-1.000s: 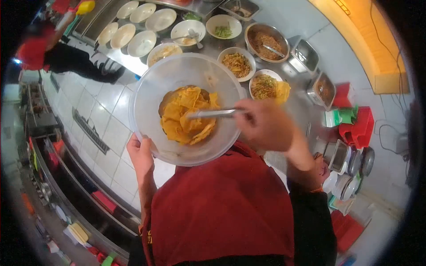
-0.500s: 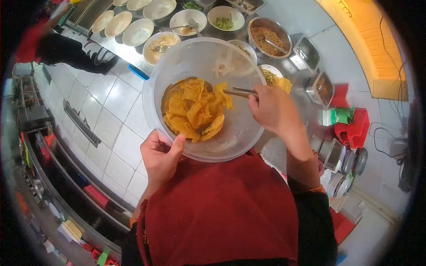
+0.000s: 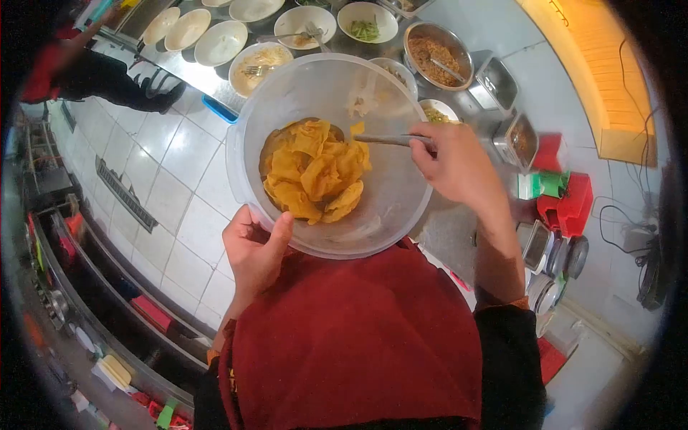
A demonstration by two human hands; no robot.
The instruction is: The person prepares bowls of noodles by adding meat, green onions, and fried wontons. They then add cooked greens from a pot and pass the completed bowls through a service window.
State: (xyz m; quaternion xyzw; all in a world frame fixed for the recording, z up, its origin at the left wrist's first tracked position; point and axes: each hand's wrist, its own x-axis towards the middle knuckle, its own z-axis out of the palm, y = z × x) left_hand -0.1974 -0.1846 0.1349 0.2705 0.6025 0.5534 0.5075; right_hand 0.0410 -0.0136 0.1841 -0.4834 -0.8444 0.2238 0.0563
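Note:
My left hand grips the rim of a large translucent plastic tub at its lower left, thumb over the edge. A heap of yellow-orange fried pieces lies in the tub, left of its middle. My right hand is closed on metal tongs that reach over the tub's right side. The tips of the tongs are at the upper right of the heap, beside a small yellow piece; whether they grip it I cannot tell.
Several white bowls line the steel counter beyond the tub. A steel bowl of brown food and metal containers stand at right, near red and green packages. Another person is at upper left.
The tongs have shifted slightly left and up and no longer hold out a large piece. The yellow food over the small bowl beyond my right hand is out of sight.

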